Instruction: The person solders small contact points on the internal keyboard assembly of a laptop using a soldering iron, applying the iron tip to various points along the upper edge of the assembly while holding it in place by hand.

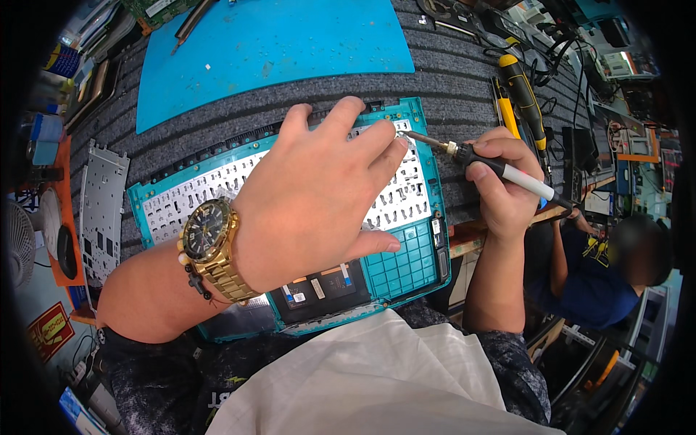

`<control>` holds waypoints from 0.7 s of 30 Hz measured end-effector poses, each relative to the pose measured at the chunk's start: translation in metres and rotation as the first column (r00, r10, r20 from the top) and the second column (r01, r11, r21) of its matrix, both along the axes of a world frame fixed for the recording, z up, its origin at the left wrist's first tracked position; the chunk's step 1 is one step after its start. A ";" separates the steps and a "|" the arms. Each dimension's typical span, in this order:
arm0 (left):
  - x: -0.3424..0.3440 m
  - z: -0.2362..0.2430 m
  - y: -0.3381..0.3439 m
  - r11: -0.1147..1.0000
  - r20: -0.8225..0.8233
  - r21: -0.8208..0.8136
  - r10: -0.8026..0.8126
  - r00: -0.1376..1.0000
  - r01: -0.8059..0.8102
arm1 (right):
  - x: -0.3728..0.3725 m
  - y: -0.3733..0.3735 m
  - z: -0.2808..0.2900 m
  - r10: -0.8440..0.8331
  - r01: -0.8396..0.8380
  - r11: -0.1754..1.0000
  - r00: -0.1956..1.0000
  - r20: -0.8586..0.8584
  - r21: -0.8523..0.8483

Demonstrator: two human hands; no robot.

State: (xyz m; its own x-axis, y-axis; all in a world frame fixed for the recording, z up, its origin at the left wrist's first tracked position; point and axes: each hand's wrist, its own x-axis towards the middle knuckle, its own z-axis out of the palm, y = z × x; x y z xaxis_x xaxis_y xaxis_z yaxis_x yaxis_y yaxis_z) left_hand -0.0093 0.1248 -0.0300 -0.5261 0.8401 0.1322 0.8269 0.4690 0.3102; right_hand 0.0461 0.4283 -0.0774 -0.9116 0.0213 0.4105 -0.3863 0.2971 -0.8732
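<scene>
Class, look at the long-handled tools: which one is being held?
The soldering iron with the black-and-white handle: it alone is gripped, by the right hand. Others, like the yellow-and-black screwdriver, lie unheld.

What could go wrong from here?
1. Burn: the soldering iron in the right hand has its tip right beside the left hand's fingertips; if it is hot, a small slip could burn them.
2. Melted plastic: the tip is also close to the teal case's rim, so a stray touch might mark it, assuming the case is plastic.
</scene>
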 end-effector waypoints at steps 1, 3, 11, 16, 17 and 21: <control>0.000 0.000 0.000 1.000 0.000 0.000 0.000 1.000 0.000 | 0.000 0.000 0.000 0.000 0.000 1.000 1.000 0.000 0.000; 0.000 -0.001 0.000 1.000 -0.002 0.003 -0.001 1.000 0.001 | 0.001 -0.001 0.001 -0.013 0.013 1.000 1.000 0.013 -0.020; 0.000 -0.002 0.000 1.000 -0.012 0.016 -0.002 1.000 0.002 | 0.002 -0.002 0.001 -0.034 0.035 0.998 0.999 0.035 -0.043; 0.000 -0.002 0.000 1.000 -0.011 0.010 -0.001 1.000 0.001 | 0.000 -0.002 0.002 -0.020 0.020 1.000 1.000 0.017 -0.013; 0.000 -0.002 0.000 1.000 -0.010 0.009 0.001 1.000 -0.001 | 0.000 -0.002 0.001 -0.015 0.015 1.000 1.000 0.009 -0.008; 0.000 -0.002 0.000 1.000 -0.007 0.007 0.001 1.000 -0.001 | 0.001 -0.002 0.002 -0.031 0.031 0.999 0.999 0.029 -0.017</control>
State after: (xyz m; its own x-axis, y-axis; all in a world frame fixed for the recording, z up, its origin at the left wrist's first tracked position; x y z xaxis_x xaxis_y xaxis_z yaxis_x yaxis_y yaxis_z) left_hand -0.0095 0.1246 -0.0316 -0.5257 0.8388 0.1418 0.8288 0.4675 0.3073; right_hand 0.0471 0.4264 -0.0757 -0.9217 0.0564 0.3837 -0.3520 0.2936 -0.8888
